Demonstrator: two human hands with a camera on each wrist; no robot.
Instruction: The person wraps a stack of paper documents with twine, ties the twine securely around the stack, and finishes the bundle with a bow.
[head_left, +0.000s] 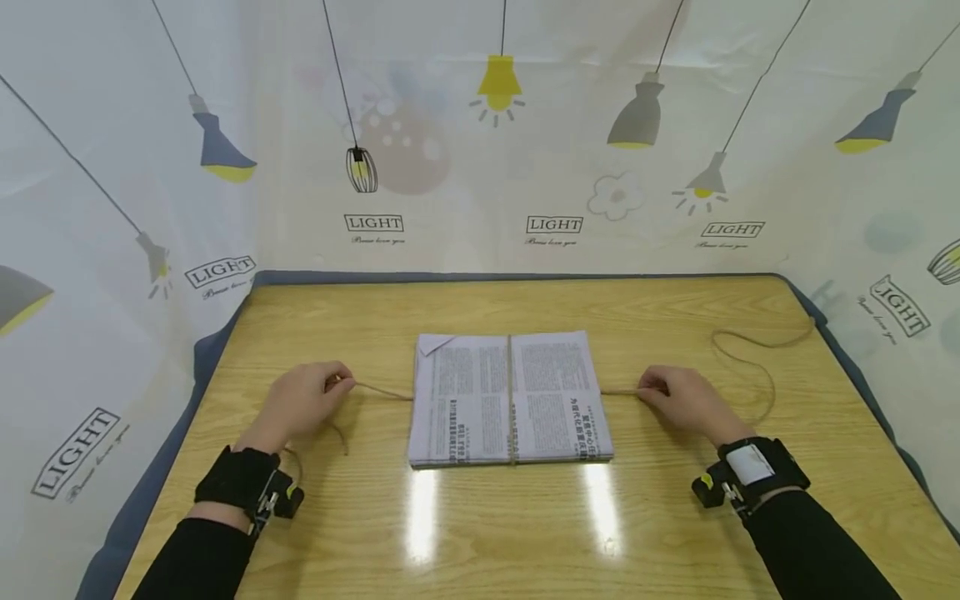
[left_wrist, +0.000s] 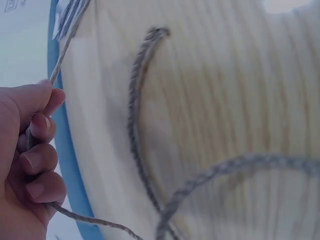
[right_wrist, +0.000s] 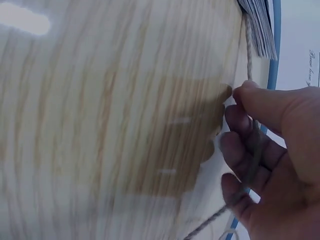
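Twine (head_left: 512, 398) bands newspaper stack (head_left: 467, 400) twelve-to-six; left hand (head_left: 307, 402) at nine, right hand (head_left: 686, 402) at three pinch twine; tying seemingly outstanding.

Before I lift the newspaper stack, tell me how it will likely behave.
The newspaper stack would probably hold together, since string crosses its top and front edge. Its corners may flop; one looks folded over. Lying flat, it seems unlikely to tip.

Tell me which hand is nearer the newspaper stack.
Right: the right hand is just right of the newspaper stack; the left hand is left of it, across a wider gap.
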